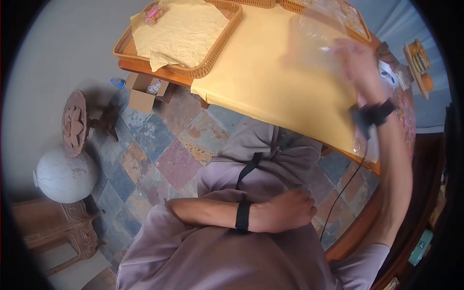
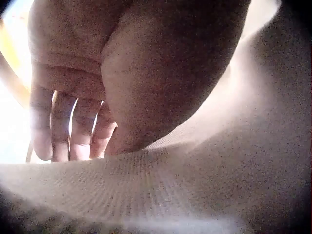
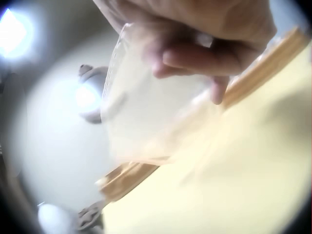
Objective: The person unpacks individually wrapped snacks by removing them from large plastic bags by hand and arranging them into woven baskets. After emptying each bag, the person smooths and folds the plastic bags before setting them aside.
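Over the yellow-covered table (image 1: 261,82), my right hand (image 1: 360,67) pinches a clear plastic bag (image 3: 146,107) between thumb and fingers. Both are blurred in the head view. The bag hangs thin and see-through below the fingers in the right wrist view, with nothing visible inside it. Against the front of the shirt lies my left hand (image 1: 282,211), its fingers loosely bent and holding nothing. The left wrist view shows its palm (image 2: 97,73) close to the cloth.
A wicker basket (image 1: 210,67) lined with cream paper stands at the table's left end, a pink-marked packet (image 1: 154,14) in it. Another basket (image 1: 365,30) holds clear packets at the far right. Below are a cardboard box (image 1: 141,100) and a round white vessel (image 1: 67,176).
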The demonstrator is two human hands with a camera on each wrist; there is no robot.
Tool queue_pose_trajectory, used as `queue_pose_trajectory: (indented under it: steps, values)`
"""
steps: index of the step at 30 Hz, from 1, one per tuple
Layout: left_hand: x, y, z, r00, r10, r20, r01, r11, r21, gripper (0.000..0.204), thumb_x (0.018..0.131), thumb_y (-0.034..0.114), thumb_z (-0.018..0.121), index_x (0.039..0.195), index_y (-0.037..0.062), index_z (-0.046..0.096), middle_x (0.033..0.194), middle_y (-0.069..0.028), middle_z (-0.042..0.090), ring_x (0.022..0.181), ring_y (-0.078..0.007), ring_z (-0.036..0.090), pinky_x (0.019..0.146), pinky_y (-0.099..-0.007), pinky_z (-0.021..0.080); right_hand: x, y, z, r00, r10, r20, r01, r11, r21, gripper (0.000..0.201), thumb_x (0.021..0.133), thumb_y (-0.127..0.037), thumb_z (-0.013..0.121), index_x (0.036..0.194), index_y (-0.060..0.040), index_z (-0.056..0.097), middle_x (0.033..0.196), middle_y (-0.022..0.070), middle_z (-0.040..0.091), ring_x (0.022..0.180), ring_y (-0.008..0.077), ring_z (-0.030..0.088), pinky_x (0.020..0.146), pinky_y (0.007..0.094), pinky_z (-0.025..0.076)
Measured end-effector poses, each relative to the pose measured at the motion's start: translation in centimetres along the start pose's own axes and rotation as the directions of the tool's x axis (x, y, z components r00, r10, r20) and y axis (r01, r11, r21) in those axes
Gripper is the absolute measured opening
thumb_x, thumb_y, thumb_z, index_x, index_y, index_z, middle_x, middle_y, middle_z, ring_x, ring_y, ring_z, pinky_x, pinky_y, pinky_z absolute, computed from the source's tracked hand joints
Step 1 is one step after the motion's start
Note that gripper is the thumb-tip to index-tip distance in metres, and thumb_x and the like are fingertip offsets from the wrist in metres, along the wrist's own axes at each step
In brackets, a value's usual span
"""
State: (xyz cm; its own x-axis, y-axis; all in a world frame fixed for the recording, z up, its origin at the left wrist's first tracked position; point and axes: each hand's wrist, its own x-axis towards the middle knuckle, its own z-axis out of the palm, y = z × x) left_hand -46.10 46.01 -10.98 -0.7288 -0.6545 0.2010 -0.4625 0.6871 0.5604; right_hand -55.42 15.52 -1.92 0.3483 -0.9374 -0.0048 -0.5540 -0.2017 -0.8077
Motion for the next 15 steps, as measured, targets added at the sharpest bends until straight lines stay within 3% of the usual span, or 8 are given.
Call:
queue_pose_trajectory:
  steps: [1, 2, 3, 4, 9, 11, 12, 15]
  values:
    - [0.3, 0.3, 0.2, 1.0, 0.013, -0.013, -0.013, 1.0, 0.009, 0.016, 0.082, 0.014, 0.063, 0.091, 0.0019, 0.063, 0.095, -0.0101, 0.064, 0.098, -0.0255, 0.063, 0.086, -0.0359, 0.052, -2.4, -0.9, 3.4, 0.993, -0.037, 0.114, 0.038, 0.999, -0.007, 0.024, 0.095, -0.015, 0.067, 0.115, -0.002, 0.07, 0.078, 0.0029, 0.068, 0.067, 0.0174, 0.066, 0.061, 0.0312, 0.054]
    - [0.7, 0.6, 0.4, 0.999, 0.026, -0.021, -0.026, 0.999, 0.019, 0.016, 0.082, 0.014, 0.063, 0.091, 0.0012, 0.064, 0.097, -0.0108, 0.065, 0.099, -0.0259, 0.063, 0.086, -0.0364, 0.052, -3.8, 2.4, 8.1, 0.789, -0.589, 0.173, 0.605, 0.795, -0.051, 0.024, 0.091, -0.013, 0.066, 0.112, -0.0026, 0.07, 0.081, 0.0063, 0.07, 0.074, 0.0264, 0.069, 0.071, 0.0395, 0.056]
    - [1.1, 0.9, 1.0, 1.0, 0.027, -0.014, -0.027, 0.999, 0.019, 0.016, 0.082, 0.014, 0.063, 0.091, 0.0012, 0.064, 0.097, -0.0108, 0.065, 0.099, -0.0259, 0.063, 0.086, -0.0364, 0.052, -4.8, 3.3, 14.3, 0.344, -0.938, 0.04, 0.92, 0.328, -0.215, 0.021, 0.101, -0.017, 0.057, 0.105, -0.0018, 0.072, 0.083, 0.0096, 0.071, 0.061, 0.0205, 0.064, 0.062, 0.035, 0.054]
    - [1.5, 1.4, 1.7, 0.998, 0.041, -0.04, -0.041, 0.999, 0.023, 0.018, 0.081, 0.014, 0.062, 0.092, 0.0008, 0.066, 0.098, -0.0117, 0.066, 0.101, -0.0264, 0.064, 0.087, -0.0363, 0.052, -11.3, -3.4, 16.3, 0.826, -0.497, 0.265, 0.449, 0.865, 0.222, 0.014, 0.096, -0.008, 0.06, 0.101, -0.0009, 0.07, 0.077, 0.0142, 0.069, 0.063, 0.0304, 0.066, 0.066, 0.0392, 0.055]
    - [1.5, 1.9, 2.8, 0.995, 0.082, 0.053, -0.081, 0.997, -0.013, 0.022, 0.081, 0.014, 0.061, 0.097, 0.0003, 0.069, 0.1, -0.0136, 0.069, 0.105, -0.028, 0.064, 0.088, -0.0368, 0.052, -9.6, -8.1, 16.2, 0.744, -0.634, 0.21, 0.515, 0.745, 0.424, 0.012, 0.094, -0.004, 0.059, 0.098, 0.0021, 0.069, 0.082, 0.0157, 0.072, 0.064, 0.0297, 0.065, 0.062, 0.0422, 0.052]
    - [1.2, 1.5, 2.1, 0.99, 0.049, 0.13, -0.054, 0.998, 0.036, 0.022, 0.082, 0.015, 0.062, 0.095, 0.0002, 0.07, 0.095, -0.0128, 0.069, 0.105, -0.0283, 0.065, 0.087, -0.0375, 0.052, -3.4, -3.2, 10.0, 0.44, -0.881, -0.175, 0.873, 0.465, -0.145, 0.023, 0.102, -0.018, 0.058, 0.115, -0.0058, 0.072, 0.1, 0.0016, 0.076, 0.068, 0.0068, 0.064, 0.053, 0.0244, 0.048]
    - [1.1, 1.3, 2.2, 0.992, 0.05, 0.116, -0.053, 0.998, 0.028, 0.022, 0.082, 0.015, 0.062, 0.095, 0.0002, 0.07, 0.095, -0.0128, 0.069, 0.105, -0.0283, 0.065, 0.087, -0.0375, 0.052, -6.8, -6.4, 4.3, 0.974, -0.175, -0.145, 0.199, 0.965, 0.17, 0.028, 0.103, -0.02, 0.059, 0.125, -0.0073, 0.071, 0.104, 0.0014, 0.077, 0.067, 0.0013, 0.061, 0.051, 0.0177, 0.043]
    - [0.9, 0.9, 2.7, 0.999, -0.018, -0.037, 0.02, 0.998, 0.058, 0.021, 0.082, 0.017, 0.062, 0.092, 0.0004, 0.071, 0.09, -0.0106, 0.069, 0.098, -0.0269, 0.064, 0.083, -0.0392, 0.052, -5.0, 2.0, -7.9, 0.758, -0.478, -0.444, 0.318, 0.865, -0.387, 0.031, 0.102, -0.021, 0.061, 0.128, -0.0063, 0.072, 0.105, 0.0052, 0.076, 0.073, 0.0092, 0.063, 0.058, 0.0238, 0.049]
